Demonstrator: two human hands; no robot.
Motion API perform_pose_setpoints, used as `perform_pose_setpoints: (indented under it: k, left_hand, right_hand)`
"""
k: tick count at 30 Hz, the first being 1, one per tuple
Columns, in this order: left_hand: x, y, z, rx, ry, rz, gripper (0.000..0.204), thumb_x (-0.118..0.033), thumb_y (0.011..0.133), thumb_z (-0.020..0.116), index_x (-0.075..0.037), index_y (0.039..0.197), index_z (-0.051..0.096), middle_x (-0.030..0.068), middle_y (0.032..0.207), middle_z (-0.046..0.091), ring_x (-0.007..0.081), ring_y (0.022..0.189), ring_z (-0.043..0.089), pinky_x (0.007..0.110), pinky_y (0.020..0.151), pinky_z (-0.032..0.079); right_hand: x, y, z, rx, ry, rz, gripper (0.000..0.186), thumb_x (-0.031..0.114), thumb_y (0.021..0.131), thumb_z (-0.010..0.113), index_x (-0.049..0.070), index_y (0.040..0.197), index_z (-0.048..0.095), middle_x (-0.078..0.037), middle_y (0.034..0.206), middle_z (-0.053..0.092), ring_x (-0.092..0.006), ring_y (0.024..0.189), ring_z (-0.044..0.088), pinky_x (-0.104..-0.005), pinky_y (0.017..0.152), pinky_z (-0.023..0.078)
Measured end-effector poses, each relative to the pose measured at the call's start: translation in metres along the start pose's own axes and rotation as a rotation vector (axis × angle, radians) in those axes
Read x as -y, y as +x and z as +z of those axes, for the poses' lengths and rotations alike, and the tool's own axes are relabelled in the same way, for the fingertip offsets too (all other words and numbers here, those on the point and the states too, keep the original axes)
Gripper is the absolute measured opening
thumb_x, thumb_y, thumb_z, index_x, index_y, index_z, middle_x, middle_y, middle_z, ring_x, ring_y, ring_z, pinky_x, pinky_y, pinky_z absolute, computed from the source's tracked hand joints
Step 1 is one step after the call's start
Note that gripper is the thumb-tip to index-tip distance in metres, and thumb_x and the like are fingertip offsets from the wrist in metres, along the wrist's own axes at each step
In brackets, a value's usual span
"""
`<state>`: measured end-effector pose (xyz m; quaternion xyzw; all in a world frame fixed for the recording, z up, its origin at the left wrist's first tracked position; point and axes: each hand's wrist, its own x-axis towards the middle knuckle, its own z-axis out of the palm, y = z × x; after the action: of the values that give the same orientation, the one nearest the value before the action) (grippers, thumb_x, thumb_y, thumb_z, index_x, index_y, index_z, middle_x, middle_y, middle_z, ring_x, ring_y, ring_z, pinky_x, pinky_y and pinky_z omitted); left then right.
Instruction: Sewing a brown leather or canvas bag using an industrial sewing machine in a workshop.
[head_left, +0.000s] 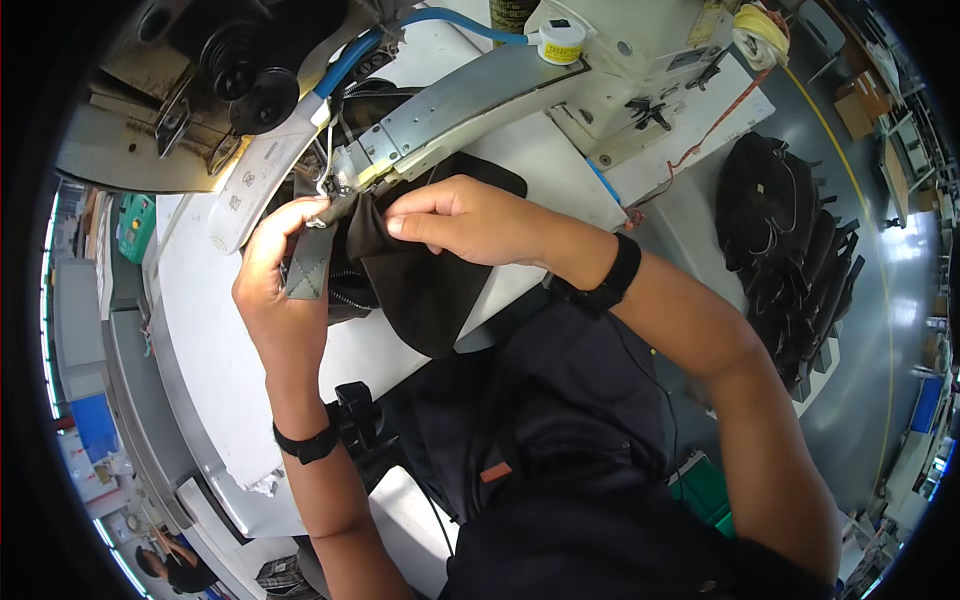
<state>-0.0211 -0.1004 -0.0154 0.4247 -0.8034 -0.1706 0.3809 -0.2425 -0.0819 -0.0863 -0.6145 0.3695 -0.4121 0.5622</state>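
Observation:
A dark brown fabric piece (425,290), part of what looks like a bag with a zipper (350,290), lies bunched under the sewing machine's needle area (345,185). My right hand (470,220) pinches a fold of this fabric between thumb and fingers, just right of the needle. On the left, my left hand (275,260) grips the work's edge close to the presser foot. Its thumb lies on top, while its other fingers are partly hidden. Beside that palm hangs a grey strip with a stitched pattern (308,265).
The machine's metal arm (470,105) reaches across above my hands, with a blue hose (440,14) and a white lamp (265,180). A white tabletop (215,380) spreads beneath. Dark bags (775,220) are piled at right. Another person (185,565) is far off, lower left.

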Motion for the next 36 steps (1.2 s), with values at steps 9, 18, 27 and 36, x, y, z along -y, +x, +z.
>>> perform_pose_setpoints:
  k: [9, 18, 27, 36]
  left_hand:
    - [-0.001, 0.001, 0.001, -0.005, -0.033, -0.045, 0.023, 0.002, 0.094, 0.072, -0.001, 0.117, 0.071, 0.0061, 0.111, 0.074, 0.0123, 0.101, 0.068, 0.026, 0.09, 0.052]
    - [0.001, 0.001, 0.001, -0.008, -0.022, -0.036, 0.025, 0.004, 0.093, 0.071, -0.001, 0.117, 0.071, 0.0064, 0.112, 0.074, 0.0129, 0.101, 0.068, 0.026, 0.09, 0.053]
    - [0.007, 0.001, 0.003, -0.02, -0.007, 0.045, 0.025, 0.006, 0.092, 0.071, -0.002, 0.116, 0.072, 0.0069, 0.114, 0.074, 0.0138, 0.105, 0.068, 0.027, 0.094, 0.053]
    - [0.009, 0.0, 0.004, -0.031, 0.0, 0.082, 0.026, 0.005, 0.092, 0.072, -0.003, 0.116, 0.072, 0.0078, 0.115, 0.074, 0.0163, 0.105, 0.069, 0.029, 0.094, 0.053]
  right_hand:
    - [0.009, -0.001, -0.006, 0.048, 0.743, 0.304, 0.026, 0.022, 0.108, 0.059, 0.003, 0.125, 0.062, 0.003, 0.079, 0.054, -0.0034, 0.063, 0.047, -0.0202, 0.045, 0.031]
    - [0.011, 0.003, 0.005, -0.009, 0.833, 0.294, 0.029, 0.02, 0.107, 0.061, 0.002, 0.13, 0.061, 0.002, 0.094, 0.059, -0.0054, 0.068, 0.056, -0.019, 0.048, 0.037]
    - [0.028, -0.005, 0.013, -0.173, 0.429, 0.341, 0.027, 0.026, 0.103, 0.066, 0.003, 0.115, 0.071, 0.005, 0.07, 0.054, -0.0031, 0.061, 0.049, -0.02, 0.05, 0.037]
    - [0.04, -0.01, 0.018, -0.506, -0.592, -0.154, 0.024, 0.026, 0.093, 0.068, 0.002, 0.087, 0.069, -0.016, 0.085, 0.071, -0.0347, 0.078, 0.07, -0.0449, 0.067, 0.054]
